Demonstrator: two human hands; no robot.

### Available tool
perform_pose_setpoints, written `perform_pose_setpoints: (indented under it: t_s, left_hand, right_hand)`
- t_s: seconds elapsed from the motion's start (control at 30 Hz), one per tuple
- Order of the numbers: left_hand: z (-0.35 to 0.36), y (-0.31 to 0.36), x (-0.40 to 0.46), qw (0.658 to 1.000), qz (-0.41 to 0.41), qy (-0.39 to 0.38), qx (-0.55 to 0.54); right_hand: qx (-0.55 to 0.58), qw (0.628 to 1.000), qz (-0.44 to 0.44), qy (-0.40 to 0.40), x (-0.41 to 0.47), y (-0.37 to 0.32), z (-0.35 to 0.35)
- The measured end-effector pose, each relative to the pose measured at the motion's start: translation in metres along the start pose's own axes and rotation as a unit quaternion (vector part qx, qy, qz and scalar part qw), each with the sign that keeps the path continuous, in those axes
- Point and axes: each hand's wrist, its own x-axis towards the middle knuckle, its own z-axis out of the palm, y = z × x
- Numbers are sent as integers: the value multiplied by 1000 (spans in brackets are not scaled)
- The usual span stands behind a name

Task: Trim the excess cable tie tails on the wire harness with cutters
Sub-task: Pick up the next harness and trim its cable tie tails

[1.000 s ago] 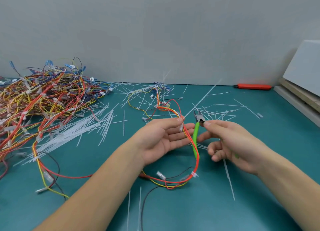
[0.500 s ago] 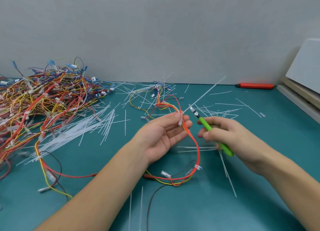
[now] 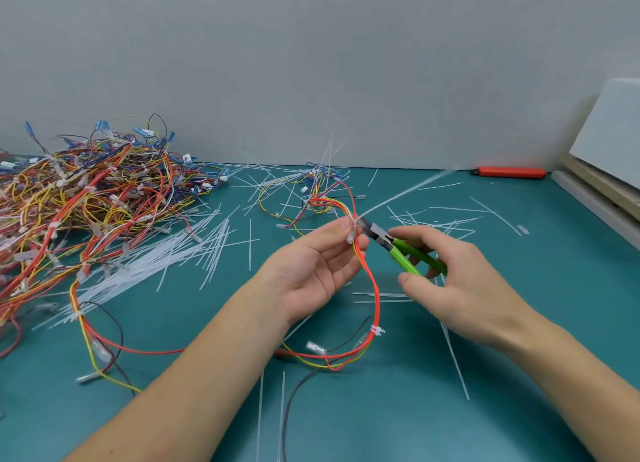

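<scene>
Green-handled cutters (image 3: 408, 253), gripped by the right hand (image 3: 457, 281), meet a long tie tail (image 3: 405, 193) on the harness (image 3: 370, 288) pinched by the left hand (image 3: 318, 271); cut tails (image 3: 180, 253) litter the table (image 3: 519, 392), more ties apparently untrimmed.

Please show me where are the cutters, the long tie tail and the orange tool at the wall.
cutters (image 3: 403, 253), head view, on the green handle.
tie tail (image 3: 408, 187), head view, mid-length of the white strip.
orange tool (image 3: 509, 172), head view, middle of its body.
</scene>
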Motion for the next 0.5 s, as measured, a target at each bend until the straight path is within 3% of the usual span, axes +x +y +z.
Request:
perform_pose_setpoints:
  t_s: [0.5]
  left_hand:
    - [0,-5,-1,999,-19,-18,22]
  right_hand:
    - [19,999,-36,-7,2,7,9]
